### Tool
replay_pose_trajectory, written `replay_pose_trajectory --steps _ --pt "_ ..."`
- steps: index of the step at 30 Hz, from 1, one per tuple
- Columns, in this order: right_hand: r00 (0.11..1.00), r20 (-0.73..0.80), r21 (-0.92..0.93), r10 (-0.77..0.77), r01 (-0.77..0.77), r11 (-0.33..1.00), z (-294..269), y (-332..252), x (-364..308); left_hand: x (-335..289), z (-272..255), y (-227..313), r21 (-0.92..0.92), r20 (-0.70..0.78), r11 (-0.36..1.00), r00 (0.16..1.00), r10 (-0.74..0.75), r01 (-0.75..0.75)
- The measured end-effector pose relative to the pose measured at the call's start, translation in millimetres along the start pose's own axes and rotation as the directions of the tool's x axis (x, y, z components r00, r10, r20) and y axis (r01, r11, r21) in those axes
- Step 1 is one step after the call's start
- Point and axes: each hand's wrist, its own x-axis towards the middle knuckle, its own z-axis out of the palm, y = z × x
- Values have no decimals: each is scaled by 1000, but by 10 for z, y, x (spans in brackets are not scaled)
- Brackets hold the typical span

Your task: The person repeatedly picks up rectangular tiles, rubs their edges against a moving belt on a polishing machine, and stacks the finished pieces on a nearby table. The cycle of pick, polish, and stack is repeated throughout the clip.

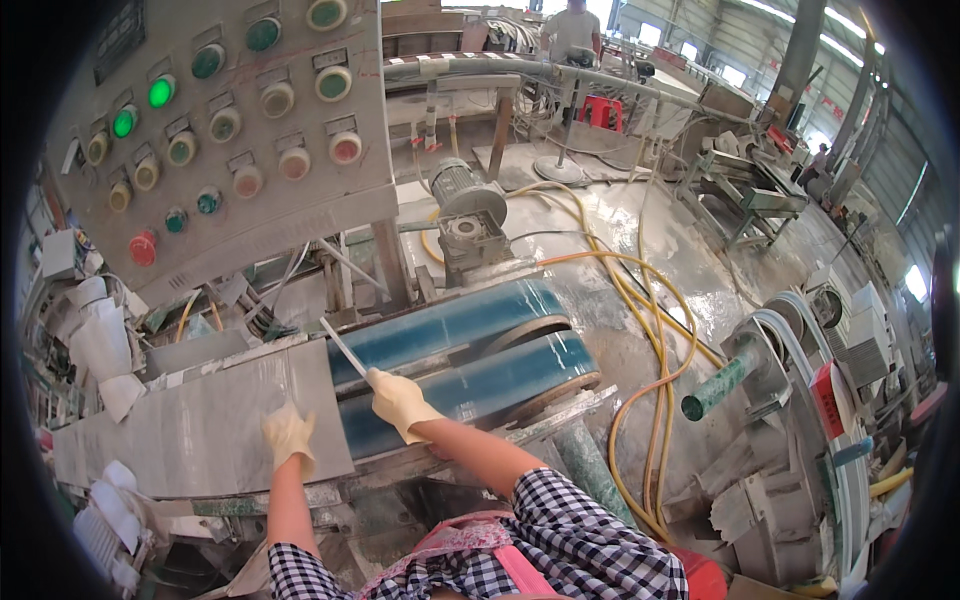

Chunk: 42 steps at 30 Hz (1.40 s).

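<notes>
A wide grey stone-like slab (200, 420) lies at the left end of two blue conveyor belts (460, 350). My left hand (288, 437), in a pale yellow glove, rests on the slab near its right end, its fingers stretched out though slightly blurred. Over the belts, my right hand (402, 403) in a matching glove is closed round a thin, straight, whitish stick (343, 345). The stick points up and left, past the slab's right edge. Its lower end is hidden inside the glove.
Above the slab hangs a control panel (240, 130) with several buttons, two lit green. Behind the belts stands an electric motor (465, 200). Yellow hoses (660, 380) trail over the wet floor. A green roller (720, 385) juts out at right. Another person (572, 35) stands far back.
</notes>
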Motion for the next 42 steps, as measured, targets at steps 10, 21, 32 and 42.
replay_pose_trajectory --steps 10,21,32,42 --pt "996 -67 45 -52 55 997 -61 82 1 80 314 886 -6 -189 985 967 -173 175" --pt "999 -45 68 -4 7 998 -147 120 -7 314 44 986 114 62 968 971 -233 225" --pt "999 13 130 -36 34 991 -106 138 153 329 -304 414 -356 -51 934 997 -62 40" --pt "988 112 158 -103 85 984 -143 -110 178 101 93 824 -940 22 338 998 -62 42"
